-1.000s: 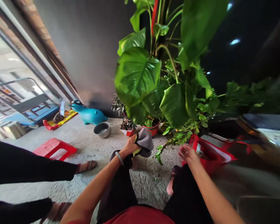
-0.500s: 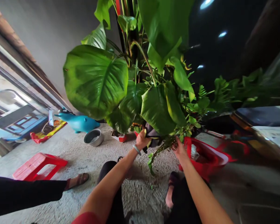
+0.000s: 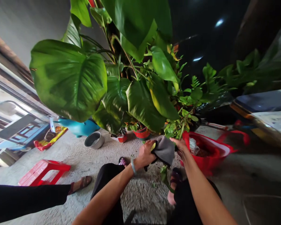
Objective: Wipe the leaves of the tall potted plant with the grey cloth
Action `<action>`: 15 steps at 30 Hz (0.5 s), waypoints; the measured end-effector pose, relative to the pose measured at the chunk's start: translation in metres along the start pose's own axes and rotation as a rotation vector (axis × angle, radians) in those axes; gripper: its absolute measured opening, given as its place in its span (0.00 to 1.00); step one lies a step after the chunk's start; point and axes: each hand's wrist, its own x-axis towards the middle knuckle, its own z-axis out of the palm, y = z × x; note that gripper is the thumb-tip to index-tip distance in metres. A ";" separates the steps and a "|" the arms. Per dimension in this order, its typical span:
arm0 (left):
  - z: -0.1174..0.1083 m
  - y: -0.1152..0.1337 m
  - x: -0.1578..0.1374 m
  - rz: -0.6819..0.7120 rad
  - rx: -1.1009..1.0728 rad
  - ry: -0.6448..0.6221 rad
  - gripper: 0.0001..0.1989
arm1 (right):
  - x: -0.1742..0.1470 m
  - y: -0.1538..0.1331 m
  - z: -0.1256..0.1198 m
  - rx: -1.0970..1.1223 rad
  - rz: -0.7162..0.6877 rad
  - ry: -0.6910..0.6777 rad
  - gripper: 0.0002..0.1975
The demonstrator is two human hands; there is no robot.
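My left hand (image 3: 146,153) grips a grey cloth (image 3: 165,150) with a yellow edge, held low in front of me. My right hand (image 3: 180,147) pinches the cloth's right side, so both hands hold it between them. Just above hang the big green leaves of a potted plant (image 3: 140,103), whose red pot (image 3: 142,133) stands on the floor behind the cloth. A small leafy stem (image 3: 164,175) droops below the cloth. My knees in black trousers are underneath.
A red basket (image 3: 210,153) sits right of my hands. A metal bowl (image 3: 94,139), a blue animal toy (image 3: 84,127) and a red stool (image 3: 41,172) lie to the left. Another person's black-trousered leg and sandalled foot (image 3: 81,182) reach in from the left.
The cloth came down from among the leaves to in front of me. My right hand left the stems and took hold of the cloth. The view shifted closer to the plant.
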 end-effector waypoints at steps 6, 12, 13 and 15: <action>-0.001 0.036 0.037 0.047 -0.139 0.305 0.25 | -0.013 -0.008 -0.017 0.030 0.072 -0.063 0.17; -0.027 0.019 0.019 -0.064 -0.185 -0.265 0.17 | -0.023 -0.013 -0.016 0.091 0.146 -0.137 0.10; -0.038 0.016 0.011 -0.050 -0.166 -0.351 0.14 | -0.023 -0.012 -0.016 0.100 0.152 -0.140 0.10; -0.056 0.016 0.005 0.013 -0.153 -0.360 0.11 | -0.023 -0.012 -0.016 0.123 0.159 -0.143 0.09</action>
